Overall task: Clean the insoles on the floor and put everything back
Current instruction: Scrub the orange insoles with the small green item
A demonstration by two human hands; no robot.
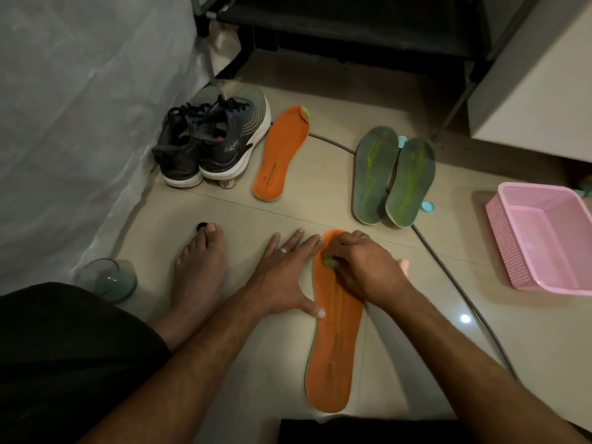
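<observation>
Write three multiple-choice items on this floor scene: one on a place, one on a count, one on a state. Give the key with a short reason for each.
1. Where does the pink basket sit?
A. at the right edge of the floor
B. between the shoes
C. under the person's foot

2. How many insoles lie on the floor?
A. two
B. three
C. four

3. What is the right hand doing?
A. resting flat on the tiles
B. pressing a small green thing onto the near orange insole
C. lifting a shoe

Key: 1 A, it stands on the tiles far right. 2 C, two orange, the far orange insole included, and the two green insoles. 3 B, its fingers curl round the small green thing while the left hand steadies the insole.
</observation>
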